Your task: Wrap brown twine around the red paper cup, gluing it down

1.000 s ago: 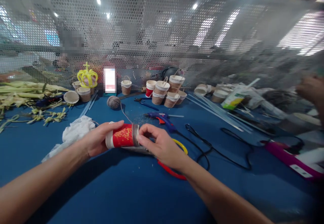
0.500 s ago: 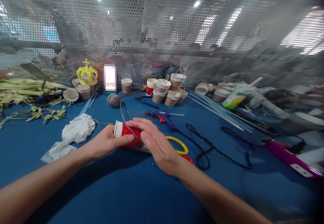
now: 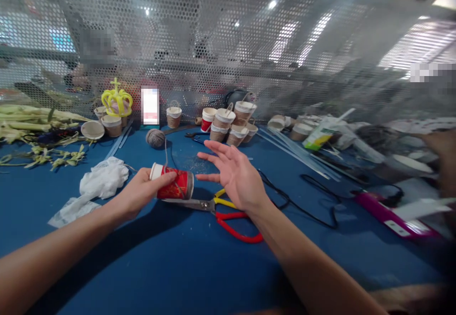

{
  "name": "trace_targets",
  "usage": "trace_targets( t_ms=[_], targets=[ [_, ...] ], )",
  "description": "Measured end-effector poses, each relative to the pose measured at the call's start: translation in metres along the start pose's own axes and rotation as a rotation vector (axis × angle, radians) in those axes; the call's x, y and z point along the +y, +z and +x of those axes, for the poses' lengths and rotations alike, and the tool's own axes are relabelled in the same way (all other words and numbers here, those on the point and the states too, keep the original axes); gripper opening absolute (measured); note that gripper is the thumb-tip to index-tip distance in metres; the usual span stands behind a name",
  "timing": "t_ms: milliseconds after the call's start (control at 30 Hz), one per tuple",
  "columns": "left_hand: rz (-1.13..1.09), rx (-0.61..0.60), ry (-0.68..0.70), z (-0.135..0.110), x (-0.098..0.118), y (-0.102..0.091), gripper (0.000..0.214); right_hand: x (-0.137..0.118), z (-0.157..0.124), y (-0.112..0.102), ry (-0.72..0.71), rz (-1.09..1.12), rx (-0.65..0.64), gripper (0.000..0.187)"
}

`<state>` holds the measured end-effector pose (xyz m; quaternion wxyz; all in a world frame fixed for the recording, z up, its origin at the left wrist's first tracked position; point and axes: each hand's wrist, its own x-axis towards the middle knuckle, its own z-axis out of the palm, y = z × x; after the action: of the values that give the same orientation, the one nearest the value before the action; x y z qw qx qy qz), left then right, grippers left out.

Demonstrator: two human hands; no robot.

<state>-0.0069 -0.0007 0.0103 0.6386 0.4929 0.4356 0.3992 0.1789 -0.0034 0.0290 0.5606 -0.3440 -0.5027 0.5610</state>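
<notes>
My left hand (image 3: 138, 192) grips a red paper cup (image 3: 173, 185) lying on its side, with brown twine wound round its right end. A strand of that twine runs up to a grey-brown twine ball (image 3: 156, 138) further back. My right hand (image 3: 233, 173) hovers just right of the cup, fingers spread, holding nothing. Below the cup lie scissors (image 3: 221, 210) with one yellow and one red handle on the blue table (image 3: 171, 267).
Twine-wrapped cups (image 3: 228, 125) cluster at the back centre, a yellow crown (image 3: 116, 101) at back left beside green leaves (image 3: 32, 129). White crumpled plastic (image 3: 101, 182) lies left. A black cable (image 3: 306, 201) and a magenta tool (image 3: 388, 215) lie right. Perforated mesh (image 3: 228, 44) closes the back.
My right hand has lifted off the cup and opened, fingers spread. The scissors under it are now uncovered. My left hand keeps the cup, tilted slightly.
</notes>
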Motion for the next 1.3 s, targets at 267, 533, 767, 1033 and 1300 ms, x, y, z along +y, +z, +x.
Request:
trace_targets(
  t_ms=[267,533,767,1033,1300],
  targets=[
    [-0.035,0.047,0.010,0.000,0.006,-0.001,0.018,-0.012,0.009,-0.022,-0.102,-0.878,0.224,0.036],
    [0.004,0.012,0.029,0.001,0.002,-0.003,0.020,0.021,0.036,-0.069,0.209,-1.501,0.303,0.021],
    [0.039,0.003,0.059,-0.001,0.004,-0.003,0.023,0.026,0.040,-0.067,0.297,-1.412,0.352,0.029],
    [0.056,0.056,0.083,0.000,0.012,-0.009,0.025,-0.027,0.018,-0.031,0.119,-0.989,0.136,0.021],
    [0.004,0.098,0.021,0.004,0.016,-0.009,0.022,-0.035,-0.022,-0.010,-0.017,-0.770,-0.045,0.020]
  ],
)
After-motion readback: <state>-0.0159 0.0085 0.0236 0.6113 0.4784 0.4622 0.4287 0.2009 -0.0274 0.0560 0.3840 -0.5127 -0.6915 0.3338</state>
